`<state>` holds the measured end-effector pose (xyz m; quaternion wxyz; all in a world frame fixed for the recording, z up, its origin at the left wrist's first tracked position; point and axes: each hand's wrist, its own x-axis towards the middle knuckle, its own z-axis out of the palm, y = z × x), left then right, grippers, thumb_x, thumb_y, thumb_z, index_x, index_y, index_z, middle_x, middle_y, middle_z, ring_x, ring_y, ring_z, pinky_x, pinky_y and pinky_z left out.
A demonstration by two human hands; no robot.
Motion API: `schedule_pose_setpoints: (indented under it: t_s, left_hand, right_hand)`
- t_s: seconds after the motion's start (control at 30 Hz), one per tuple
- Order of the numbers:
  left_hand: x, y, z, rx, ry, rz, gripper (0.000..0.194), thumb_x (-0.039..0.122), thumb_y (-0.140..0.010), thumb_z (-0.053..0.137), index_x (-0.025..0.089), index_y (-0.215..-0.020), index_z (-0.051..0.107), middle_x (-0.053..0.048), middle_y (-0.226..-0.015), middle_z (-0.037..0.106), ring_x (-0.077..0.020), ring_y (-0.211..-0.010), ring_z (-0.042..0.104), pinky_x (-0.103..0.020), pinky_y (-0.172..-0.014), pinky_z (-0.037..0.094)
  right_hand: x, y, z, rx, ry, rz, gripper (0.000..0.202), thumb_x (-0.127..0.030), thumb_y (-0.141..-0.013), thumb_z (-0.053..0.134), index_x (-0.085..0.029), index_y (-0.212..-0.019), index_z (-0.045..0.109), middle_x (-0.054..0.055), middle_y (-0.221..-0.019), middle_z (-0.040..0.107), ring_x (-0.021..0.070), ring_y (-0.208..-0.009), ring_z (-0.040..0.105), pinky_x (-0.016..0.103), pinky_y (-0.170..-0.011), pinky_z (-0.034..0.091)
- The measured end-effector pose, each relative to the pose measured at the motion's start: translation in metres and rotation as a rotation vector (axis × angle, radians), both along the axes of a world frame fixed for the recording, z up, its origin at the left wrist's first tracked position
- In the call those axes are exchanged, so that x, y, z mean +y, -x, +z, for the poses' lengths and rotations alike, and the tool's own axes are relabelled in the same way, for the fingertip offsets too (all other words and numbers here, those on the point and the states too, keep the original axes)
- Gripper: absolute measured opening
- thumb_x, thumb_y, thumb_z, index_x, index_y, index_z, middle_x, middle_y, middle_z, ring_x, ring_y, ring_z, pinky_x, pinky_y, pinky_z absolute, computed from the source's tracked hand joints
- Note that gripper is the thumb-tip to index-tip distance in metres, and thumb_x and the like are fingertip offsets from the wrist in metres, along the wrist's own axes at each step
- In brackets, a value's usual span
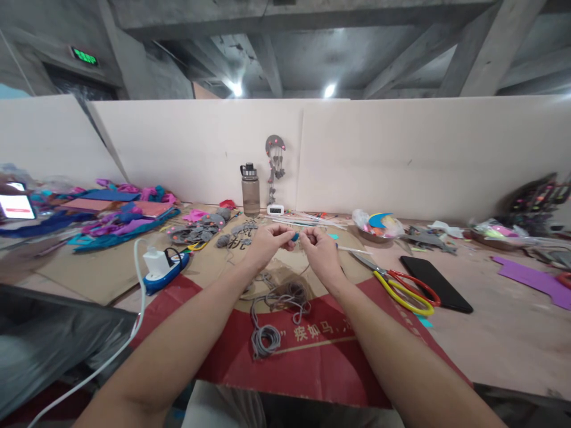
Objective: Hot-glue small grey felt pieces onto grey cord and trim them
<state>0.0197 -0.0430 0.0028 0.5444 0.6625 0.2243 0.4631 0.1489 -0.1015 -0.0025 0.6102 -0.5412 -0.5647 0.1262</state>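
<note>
Both hands meet above the middle of the table. My left hand (pixel 268 242) pinches a small blue piece (pixel 295 236) between thumb and finger. Close beside it, my right hand (pixel 319 249) has its fingers pressed together at the right side of the same piece; what else it may hold is too small to tell. Below the hands, loose grey cord (pixel 292 294) lies tangled on brown and red paper (pixel 312 371), with a coiled bundle (pixel 266 341) nearer to me.
Red and yellow scissors (pixel 404 290) and a black phone (pixel 436 283) lie at the right. A bottle (pixel 250 193) stands behind my hands. At the left are a blue power strip (pixel 166 276) with a white cable and piled colourful felt (pixel 127 215).
</note>
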Motion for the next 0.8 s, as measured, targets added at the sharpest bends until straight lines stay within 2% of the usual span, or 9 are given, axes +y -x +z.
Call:
schedule_pose_setpoints:
  t_s: [0.1,0.2,0.37,0.47,0.6,0.8]
  left_hand:
    - [0.0019,0.0005,-0.0016,-0.012,-0.003,-0.023,0.026,0.037,-0.07,0.068,0.012,-0.073,0.064,-0.002,-0.06,0.062,-0.0107,-0.054,0.055,-0.027,-0.06,0.048]
    - [0.004,0.0006,-0.0022,-0.033,0.067,-0.085,0.027,0.038,-0.069,0.069,0.012,-0.072,0.063,-0.002,-0.058,0.06,-0.0103,-0.052,0.054,-0.027,-0.06,0.047]
    - [0.0042,0.0009,-0.0006,-0.049,0.15,-0.154,0.032,0.041,-0.071,0.068,0.011,-0.083,0.065,-0.006,-0.069,0.065,-0.0123,-0.059,0.06,-0.026,-0.059,0.048]
    - [0.0036,0.0,-0.0014,-0.015,0.079,-0.132,0.031,0.038,-0.069,0.07,0.012,-0.085,0.065,-0.004,-0.068,0.065,-0.0115,-0.059,0.059,-0.026,-0.06,0.049]
    - [0.0019,-0.001,-0.0018,0.049,-0.049,-0.038,0.028,0.036,-0.067,0.071,0.012,-0.082,0.065,-0.002,-0.062,0.063,-0.0101,-0.053,0.056,-0.025,-0.057,0.048]
    - [-0.0009,0.0025,0.0012,0.101,-0.064,0.009,0.018,0.031,-0.07,0.066,0.013,-0.072,0.062,0.001,-0.055,0.058,-0.0083,-0.048,0.051,-0.021,-0.049,0.043]
  right_hand:
    - [0.002,-0.0005,-0.0032,0.01,0.001,0.014,0.018,-0.036,-0.075,0.05,-0.019,-0.071,0.053,-0.005,-0.056,0.042,0.0101,-0.051,0.034,0.024,-0.05,0.027]
    - [0.002,-0.001,-0.003,0.03,0.011,0.017,0.019,-0.037,-0.074,0.05,-0.019,-0.07,0.052,-0.005,-0.055,0.042,0.0104,-0.051,0.034,0.025,-0.049,0.027]
    - [0.0005,-0.0023,-0.0006,0.073,0.039,0.019,0.019,-0.038,-0.074,0.05,-0.02,-0.067,0.05,-0.004,-0.057,0.044,0.0105,-0.052,0.035,0.025,-0.05,0.028]
    - [0.0013,-0.0033,-0.0021,0.073,0.035,0.013,0.02,-0.039,-0.074,0.05,-0.02,-0.069,0.05,-0.004,-0.058,0.045,0.0105,-0.052,0.035,0.025,-0.05,0.028]
    - [0.003,-0.0027,-0.0064,0.059,0.018,0.029,0.018,-0.037,-0.076,0.051,-0.02,-0.071,0.052,-0.004,-0.058,0.046,0.0106,-0.052,0.035,0.025,-0.05,0.028]
    - [0.0008,0.0019,-0.0083,-0.026,-0.017,0.023,0.013,-0.031,-0.078,0.05,-0.02,-0.071,0.052,-0.004,-0.059,0.046,0.0111,-0.052,0.036,0.025,-0.051,0.028]
